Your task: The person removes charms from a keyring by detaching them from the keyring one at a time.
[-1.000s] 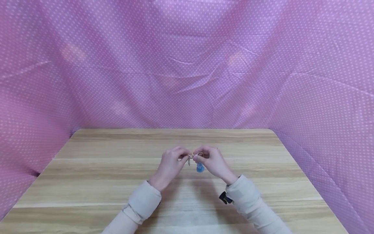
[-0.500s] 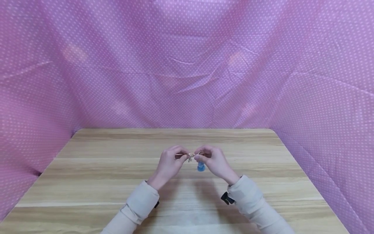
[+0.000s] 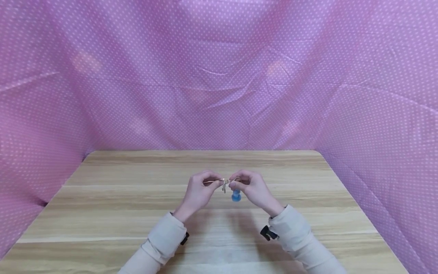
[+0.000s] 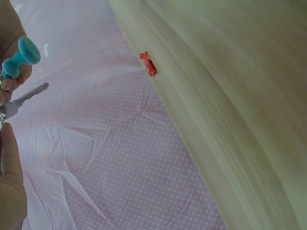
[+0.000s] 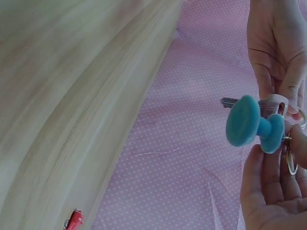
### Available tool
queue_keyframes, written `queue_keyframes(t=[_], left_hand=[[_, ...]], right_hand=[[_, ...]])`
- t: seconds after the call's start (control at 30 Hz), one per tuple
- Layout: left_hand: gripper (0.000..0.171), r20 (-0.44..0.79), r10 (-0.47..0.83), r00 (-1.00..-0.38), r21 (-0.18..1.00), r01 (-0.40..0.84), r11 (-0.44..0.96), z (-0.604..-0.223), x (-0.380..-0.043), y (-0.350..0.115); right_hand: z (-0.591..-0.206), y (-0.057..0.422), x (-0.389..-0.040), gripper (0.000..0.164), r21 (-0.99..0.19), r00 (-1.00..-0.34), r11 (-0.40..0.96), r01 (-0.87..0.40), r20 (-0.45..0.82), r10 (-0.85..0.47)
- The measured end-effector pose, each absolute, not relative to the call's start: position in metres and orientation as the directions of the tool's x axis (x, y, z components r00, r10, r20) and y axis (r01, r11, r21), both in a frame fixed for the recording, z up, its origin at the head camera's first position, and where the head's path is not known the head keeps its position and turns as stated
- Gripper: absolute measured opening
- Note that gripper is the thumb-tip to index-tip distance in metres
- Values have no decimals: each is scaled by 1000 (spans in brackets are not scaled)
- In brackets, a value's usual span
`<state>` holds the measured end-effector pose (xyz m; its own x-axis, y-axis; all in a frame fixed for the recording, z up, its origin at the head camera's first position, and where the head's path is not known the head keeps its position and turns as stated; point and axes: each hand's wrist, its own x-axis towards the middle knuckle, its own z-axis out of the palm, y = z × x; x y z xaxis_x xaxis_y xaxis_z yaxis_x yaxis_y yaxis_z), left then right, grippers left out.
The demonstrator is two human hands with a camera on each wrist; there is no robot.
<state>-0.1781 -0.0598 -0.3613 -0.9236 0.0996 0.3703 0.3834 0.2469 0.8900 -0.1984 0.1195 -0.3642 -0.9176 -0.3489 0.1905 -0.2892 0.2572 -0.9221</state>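
Over the middle of the table, my left hand (image 3: 198,192) pinches a gold-coloured ring (image 3: 224,180), with metal keys (image 3: 224,187) hanging beside its fingertips. In the right wrist view, more than one key blade (image 5: 230,103) shows behind a blue charm (image 5: 242,122). This charm is shaped like a push pin with a wide round end. My right hand (image 3: 251,190) pinches the fittings above it, and a second metal ring (image 5: 291,165) lies across that hand's fingers. Thumb and fingertips of both hands nearly meet. Where the rings and clasp join is partly hidden by the fingers.
A wooden table (image 3: 119,213) lies under both hands. Pink dotted cloth (image 3: 219,95) hangs around its back and sides. A small red object (image 4: 148,64) sits near a table edge in the left wrist view. A black strap buckle (image 3: 268,233) hangs at the right sleeve.
Both hands stay in nearly the same place, the right one shifting slightly rightward. The keys swing a little, and a thin gold line now shows between the left thumb and fingers.
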Motion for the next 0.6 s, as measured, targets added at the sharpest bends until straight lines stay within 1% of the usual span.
queue_keyframes(t=[0.1, 0.2, 0.4, 0.5, 0.6], left_hand=[[7, 324, 84, -942, 922, 335, 192, -371, -185, -60], [8, 291, 74, -954, 944, 299, 137, -372, -187, -60], [12, 252, 26, -967, 968, 252, -7, -367, -187, -57], [16, 225, 5, -974, 972, 224, -71, -366, -186, -55], [18, 195, -9, -981, 974, 195, -116, -367, -185, -53]], right_hand=[[-366, 121, -199, 14, -933, -917, 222, -282, 194, -349], [-368, 122, -200, 17, -949, -913, 148, -278, 214, -348], [-371, 120, -199, 28, -965, -912, 4, -261, 246, -327], [-371, 120, -199, 27, -969, -913, -55, -240, 244, -328], [-370, 118, -198, 23, -973, -913, -83, -217, 233, -335]])
